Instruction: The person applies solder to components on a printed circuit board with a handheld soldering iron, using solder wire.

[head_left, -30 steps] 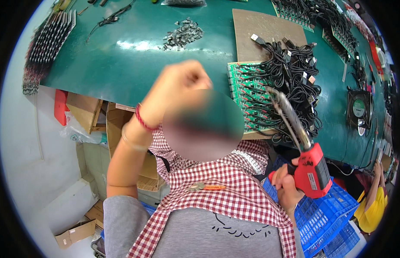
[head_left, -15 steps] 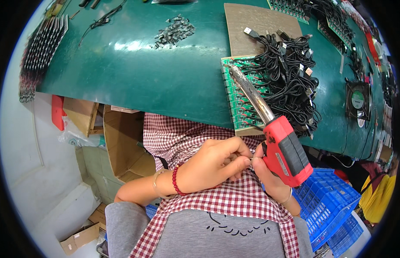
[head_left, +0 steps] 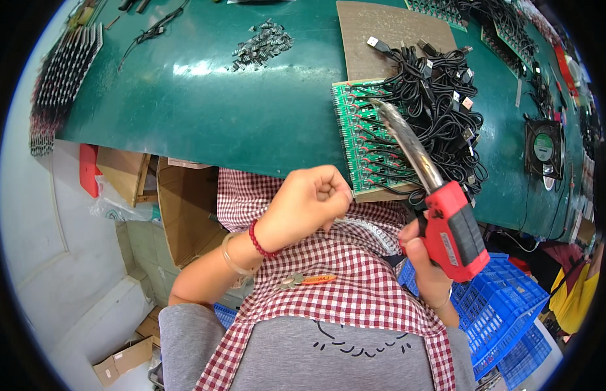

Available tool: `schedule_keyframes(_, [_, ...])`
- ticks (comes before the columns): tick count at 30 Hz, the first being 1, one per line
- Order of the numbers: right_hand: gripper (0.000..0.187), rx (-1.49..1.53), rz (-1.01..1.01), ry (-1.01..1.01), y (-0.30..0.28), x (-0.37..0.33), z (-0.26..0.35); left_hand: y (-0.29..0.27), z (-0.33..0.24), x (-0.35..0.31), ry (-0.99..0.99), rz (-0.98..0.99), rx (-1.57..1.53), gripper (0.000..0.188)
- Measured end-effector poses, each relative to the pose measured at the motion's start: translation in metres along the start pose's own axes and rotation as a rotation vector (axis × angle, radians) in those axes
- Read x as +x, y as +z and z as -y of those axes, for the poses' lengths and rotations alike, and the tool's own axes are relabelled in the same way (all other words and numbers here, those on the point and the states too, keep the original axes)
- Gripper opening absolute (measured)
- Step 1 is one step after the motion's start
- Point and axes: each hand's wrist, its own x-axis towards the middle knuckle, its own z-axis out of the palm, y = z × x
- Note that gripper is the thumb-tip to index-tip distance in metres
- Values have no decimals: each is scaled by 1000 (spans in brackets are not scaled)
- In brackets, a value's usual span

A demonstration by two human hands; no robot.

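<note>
My right hand point(head_left: 425, 266) is closed round the grip of a red and black soldering gun point(head_left: 454, 233). The long metal barrel points away from me, its tip above the green circuit boards point(head_left: 361, 140). These boards sit at the table's front edge, with black cables joined to them by red and dark wires. My left hand point(head_left: 311, 201), wearing a red bead bracelet, is curled with thumb and fingertips pinched together, just left of the boards' near corner. Whatever is in that pinch is too small to make out.
Bundled black USB cables point(head_left: 440, 111) heap over the boards' right side and a brown board point(head_left: 397, 32). A pile of small black parts point(head_left: 264, 45) lies on the green table point(head_left: 205, 111). A small fan point(head_left: 544, 148) stands at right; a blue crate point(head_left: 498, 306) sits below.
My hands have come apart: the left has moved up and to the left, the right slightly right with the soldering gun. The gun's tip has shifted right over the boards.
</note>
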Motion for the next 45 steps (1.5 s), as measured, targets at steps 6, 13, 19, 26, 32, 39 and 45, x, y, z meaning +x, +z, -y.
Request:
schedule_keyframes(6, [39,200,-134,29,-10,-19,-11,-9,-9,14,-65,33,51,7])
schedule_keyframes(13, [40,286,-134,84,-16,-36,-21,-14,-11,18,-84,63,43,10])
schedule_keyframes(19, [24,442,-54,173,-26,-55,-43,-18,-10,18,-99,105,53,10])
schedule_keyframes(26, [19,108,-99,214,-32,-67,-57,-21,-13,24,-78,162,54,10])
schedule_keyframes(32, [20,16,-125,218,-29,-67,-57,-21,-12,24,-79,160,48,11])
schedule_keyframes(39, [21,41,-173,222,-25,-66,-56,-20,-12,24,-61,160,44,10])
schedule_keyframes(45, [21,16,-134,217,-26,-63,-55,-21,-11,24,-66,174,86,12])
